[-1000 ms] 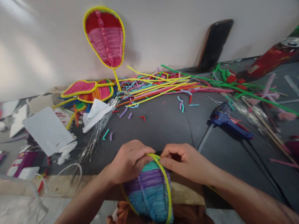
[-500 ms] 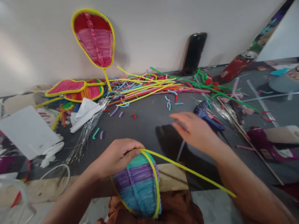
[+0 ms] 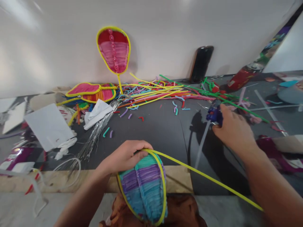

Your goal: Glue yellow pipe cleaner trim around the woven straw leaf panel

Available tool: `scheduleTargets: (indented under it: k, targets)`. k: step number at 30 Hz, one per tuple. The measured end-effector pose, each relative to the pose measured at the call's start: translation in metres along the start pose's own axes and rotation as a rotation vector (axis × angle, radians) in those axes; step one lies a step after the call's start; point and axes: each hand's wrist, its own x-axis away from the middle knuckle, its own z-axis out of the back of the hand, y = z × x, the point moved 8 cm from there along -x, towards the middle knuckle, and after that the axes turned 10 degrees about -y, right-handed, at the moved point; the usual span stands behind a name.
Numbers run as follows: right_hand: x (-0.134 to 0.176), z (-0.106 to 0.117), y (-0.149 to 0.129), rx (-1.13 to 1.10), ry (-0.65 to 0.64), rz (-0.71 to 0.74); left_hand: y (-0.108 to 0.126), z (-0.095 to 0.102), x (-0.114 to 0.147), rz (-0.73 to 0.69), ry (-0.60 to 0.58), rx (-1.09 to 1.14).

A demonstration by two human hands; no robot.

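My left hand (image 3: 132, 156) pinches the top of an oval pipe-cleaner piece (image 3: 144, 181), banded teal, purple and blue. A yellow pipe cleaner (image 3: 213, 180) is held under the thumb at the top edge; its long free end slants down to the right, toward my right forearm. Yellow also edges the piece along both sides. Over the table at the right, my right hand (image 3: 234, 130) has its fingers closed around a blue glue gun (image 3: 214, 114), partly hidden by the hand. A translucent glue stick (image 3: 202, 145) juts out from the gun toward me.
A pink-and-red oval on a yellow stem (image 3: 113, 52) leans against the wall. Loose pipe cleaners (image 3: 156, 91) lie in a heap along the back, near a propped phone (image 3: 201, 64) and a red can (image 3: 245, 75). White paper (image 3: 49, 126) and silvery wires (image 3: 94, 135) lie leftward.
My right hand has moved right from above the table and closed around the glue gun. My left hand still holds the oval piece; the view has shifted slightly.
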Motion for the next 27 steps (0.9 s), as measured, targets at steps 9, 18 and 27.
scheduleTargets:
  k: [9, 18, 27]
  targets:
    - [0.030, -0.034, -0.083, -1.036, -0.432, 0.186, -0.005, 0.002, 0.004, 0.000, 0.037, -0.011]
    - [0.054, -0.083, -0.117, -1.302, -0.849, 0.290, -0.004, 0.005, 0.009, -0.007, 0.114, -0.073]
    - [0.057, -0.085, -0.121, -1.269, -0.892, 0.291, 0.008, 0.009, 0.012, -0.190, 0.200, -0.067]
